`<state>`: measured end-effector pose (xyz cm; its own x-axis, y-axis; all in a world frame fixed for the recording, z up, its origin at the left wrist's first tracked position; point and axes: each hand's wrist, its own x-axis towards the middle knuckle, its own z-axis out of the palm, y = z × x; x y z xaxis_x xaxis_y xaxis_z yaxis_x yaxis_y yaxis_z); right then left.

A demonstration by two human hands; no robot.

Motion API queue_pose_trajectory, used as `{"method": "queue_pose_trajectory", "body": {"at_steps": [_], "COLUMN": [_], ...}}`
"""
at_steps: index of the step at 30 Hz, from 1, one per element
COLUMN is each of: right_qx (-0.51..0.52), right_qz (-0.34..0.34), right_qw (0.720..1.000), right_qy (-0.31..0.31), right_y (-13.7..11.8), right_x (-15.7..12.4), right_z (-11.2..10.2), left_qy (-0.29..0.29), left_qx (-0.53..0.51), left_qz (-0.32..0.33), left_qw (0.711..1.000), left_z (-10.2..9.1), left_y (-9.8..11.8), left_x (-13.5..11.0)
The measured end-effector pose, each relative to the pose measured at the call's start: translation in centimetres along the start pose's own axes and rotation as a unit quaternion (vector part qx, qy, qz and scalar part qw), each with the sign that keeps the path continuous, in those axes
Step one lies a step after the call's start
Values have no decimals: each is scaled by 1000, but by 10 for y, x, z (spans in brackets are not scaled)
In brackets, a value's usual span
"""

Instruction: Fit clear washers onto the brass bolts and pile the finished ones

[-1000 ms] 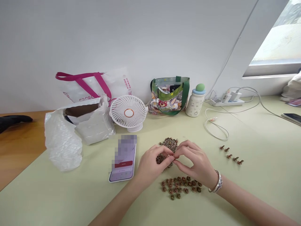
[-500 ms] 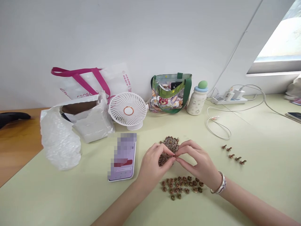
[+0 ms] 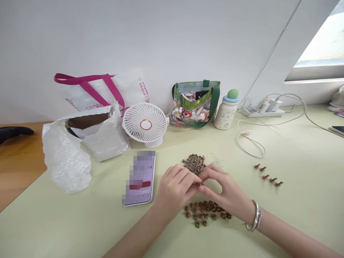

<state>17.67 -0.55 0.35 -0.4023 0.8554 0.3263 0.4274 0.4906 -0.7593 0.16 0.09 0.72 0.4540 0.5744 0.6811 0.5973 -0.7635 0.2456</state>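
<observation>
My left hand point(image 3: 176, 188) and my right hand point(image 3: 224, 188) meet at the fingertips, both closed in a pinch on one small bronze-coloured screw point(image 3: 198, 184). Fingers cover most of it. Just beyond them lies a pile of similar screws point(image 3: 195, 163), partly hidden by my hands. To its right is a faint scatter of small clear rings point(image 3: 217, 162). Rows of bronze screws point(image 3: 202, 210) stand head down on the table below my hands, some under my right hand. Several more screws point(image 3: 265, 177) lie on their sides farther right.
A phone point(image 3: 141, 179) lies left of my hands. Behind it stand a white fan point(image 3: 146, 123), an opened plastic-wrapped package point(image 3: 104, 143) and a white tote bag point(image 3: 131, 86). A patterned bag point(image 3: 196, 107), a bottle point(image 3: 225, 114) and a power strip with cables point(image 3: 263, 111) line the wall.
My joined fingertips have come slightly lower, towards me, and my left fingers have curled over more. The clear rings, covered before, now show beyond my right hand.
</observation>
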Motion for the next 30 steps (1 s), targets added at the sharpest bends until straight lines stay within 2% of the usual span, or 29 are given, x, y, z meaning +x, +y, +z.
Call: {"method": "queue_pose_trajectory", "body": {"at_steps": [3, 6, 9, 14, 18, 23, 26, 30], "right_qx": [0, 11, 38, 54, -52, -193, -227, -240], "right_qz": [2, 2, 13, 24, -46, -142, -167, -174], "right_qw": [1000, 1000, 999, 998, 997, 964, 950, 946], "right_qy": [17, 27, 13, -11, 37, 115, 134, 129], "right_y": [-1, 0, 3, 8, 13, 17, 16, 18], "right_x": [-1, -1, 0, 0, 0, 0, 1, 2], "right_z": [3, 3, -1, -5, -5, -2, -2, -4], "left_qy": [11, -9, -16, 6, 5, -44, -83, -112], "left_qx": [17, 8, 2, 20, 19, -5, -24, -50], "left_qz": [14, 13, 7, -9, -33, -124, -173, -210], "left_qw": [1000, 1000, 1000, 1000, 999, 991, 981, 970], "left_z": [1, 0, -3, -6, -5, -2, -2, -3], "left_y": [3, 3, 1, -2, -3, 0, 2, 2], "left_x": [-1, -1, -1, -1, -2, -2, 0, 3]}}
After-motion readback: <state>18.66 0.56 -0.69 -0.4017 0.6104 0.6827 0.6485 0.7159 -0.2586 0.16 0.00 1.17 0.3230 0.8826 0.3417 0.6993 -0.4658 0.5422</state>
